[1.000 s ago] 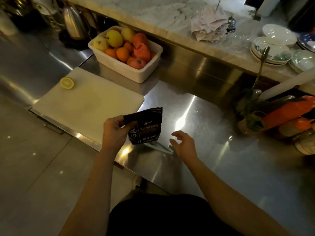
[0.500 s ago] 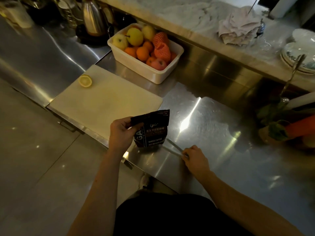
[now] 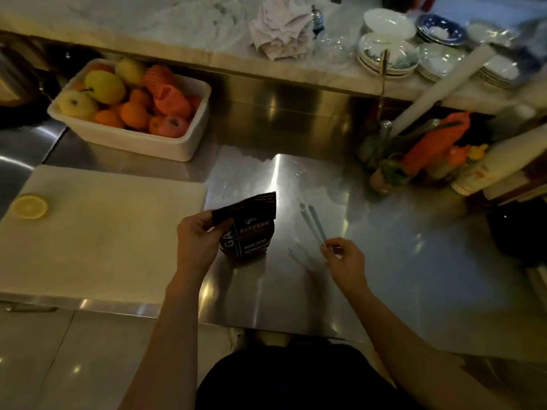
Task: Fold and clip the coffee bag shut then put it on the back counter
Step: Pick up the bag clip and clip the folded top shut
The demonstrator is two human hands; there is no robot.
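Lifted off the steel since half a second ago, the clip now hangs above the counter in the right hand, pinched at its near end between thumb and fingertips — its two long arms splay slightly apart toward the far end, so it looks open, though the dim light makes the hinge hard to read. A faint reflection of it shows on the metal below.

The left hand is clenched on the bag, thumb and fingers pressing the folded top flap down against the body. The bag stands upright with its base on the counter, just right of the cutting board and well short of the marble back counter beyond the fruit tub.

Judging by its look, the bag is a small foil pouch: light, crinkly, springy at the fold, and a little slick. The flap will likely want to unroll the moment the pinch eases, so the left hand should keep hold at the left end of the fold while the clip slides on from the free right edge. The clip is thin, stiff plastic — best held by the hinge end, as it is now. Once clipped, the pouch can be carried by its body; the contents are loose and shift, so upright is safest.
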